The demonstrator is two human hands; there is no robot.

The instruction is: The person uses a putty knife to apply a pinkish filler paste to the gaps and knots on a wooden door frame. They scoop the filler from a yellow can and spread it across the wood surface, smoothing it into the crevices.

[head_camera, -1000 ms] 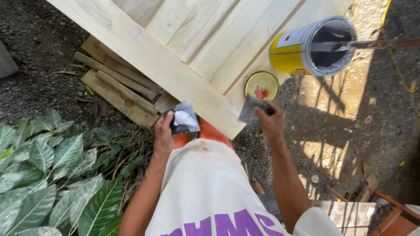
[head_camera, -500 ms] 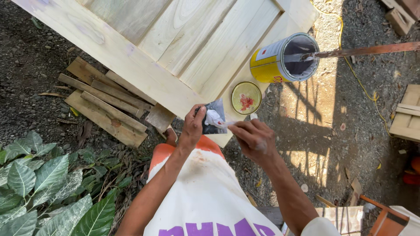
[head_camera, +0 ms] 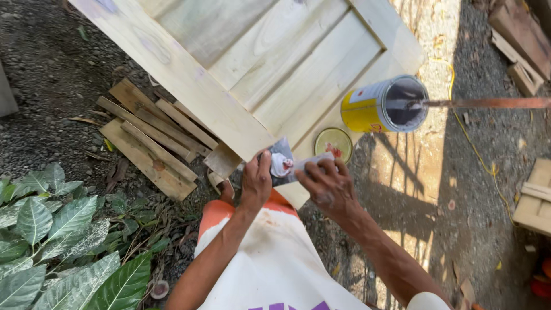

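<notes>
Head view, frame centre: left hand (head_camera: 256, 182) grips a putty-smeared board (head_camera: 281, 163) — right hand (head_camera: 327, 186) clamps a scraper (head_camera: 313, 162) (blade on it).

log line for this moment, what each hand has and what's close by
left hand: holds grey putty board | right hand: grips scraper on board | near: open yellow can, lid, pale wood door

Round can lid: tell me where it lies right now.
In the head view, the round can lid lies on the wooden panel, just below-left of the yellow paint can and above the right hand.
</notes>
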